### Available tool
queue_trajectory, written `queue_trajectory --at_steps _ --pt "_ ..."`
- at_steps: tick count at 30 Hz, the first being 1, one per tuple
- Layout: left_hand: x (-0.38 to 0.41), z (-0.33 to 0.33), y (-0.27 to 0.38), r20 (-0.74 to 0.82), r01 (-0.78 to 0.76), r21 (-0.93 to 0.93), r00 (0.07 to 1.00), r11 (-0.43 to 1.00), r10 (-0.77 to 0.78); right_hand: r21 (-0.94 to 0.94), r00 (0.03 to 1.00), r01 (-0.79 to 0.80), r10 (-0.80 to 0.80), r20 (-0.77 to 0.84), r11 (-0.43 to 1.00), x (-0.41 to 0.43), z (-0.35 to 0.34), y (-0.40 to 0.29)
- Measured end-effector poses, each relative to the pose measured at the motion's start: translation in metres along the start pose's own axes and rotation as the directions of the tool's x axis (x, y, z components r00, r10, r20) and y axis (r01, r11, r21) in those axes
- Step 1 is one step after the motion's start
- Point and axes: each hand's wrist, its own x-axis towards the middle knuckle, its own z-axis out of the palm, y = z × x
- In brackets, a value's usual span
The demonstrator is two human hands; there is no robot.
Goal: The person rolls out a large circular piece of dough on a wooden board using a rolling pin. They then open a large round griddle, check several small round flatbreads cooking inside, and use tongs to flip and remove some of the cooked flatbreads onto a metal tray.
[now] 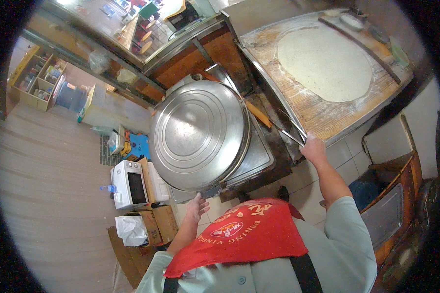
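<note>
My right hand [314, 147] grips the handle ends of a pair of metal tongs [292, 137], whose far end lies over the gap beside the floured board. Below the rim of a large round metal lid [198, 135], my left hand [198, 208] is held with its fingers apart and nothing in it. The lid covers a round griddle on a metal stand. An orange handle [259, 114] sticks out beside the lid. On the floured wooden board [300, 99] lies a wide, flat sheet of dough [324, 64], with a long dark rolling pin [359, 49] across its far right side.
A white microwave [130, 185] and cardboard boxes [165, 223] stand to the left. At the right is a wooden cabinet [392, 205]. A metal-framed window ledge [183, 44] runs behind the griddle. A small dish of flour [352, 22] rests at the board's far corner.
</note>
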Motion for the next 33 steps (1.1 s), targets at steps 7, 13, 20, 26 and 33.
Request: queue_trajectory --at_steps 7,13,20,26,33 --pt "0.014 -0.006 -0.006 0.02 0.02 -0.046 1.0 0.999 -0.019 0.049 0.999 -0.011 0.013 -0.04 0.999 -0.003 -0.006 -0.007" --pt "0.028 -0.013 -0.016 0.046 0.014 -0.058 0.999 0.998 -0.012 -0.011 1.0 -0.021 0.021 0.013 1.0 -0.001 -0.005 -0.005" --pt "0.01 0.001 -0.003 0.076 0.031 -0.104 0.997 0.994 -0.023 0.043 0.999 -0.022 0.024 -0.046 0.999 -0.005 -0.008 -0.008" --pt "0.0 0.008 0.003 0.172 0.01 -0.163 0.985 0.987 0.019 0.01 0.999 -0.024 0.024 -0.038 1.0 -0.002 -0.002 -0.004" --pt "-0.005 0.018 0.007 0.165 -0.03 -0.285 0.983 0.958 0.079 0.02 0.999 -0.016 0.017 -0.041 1.0 -0.002 -0.001 -0.004"
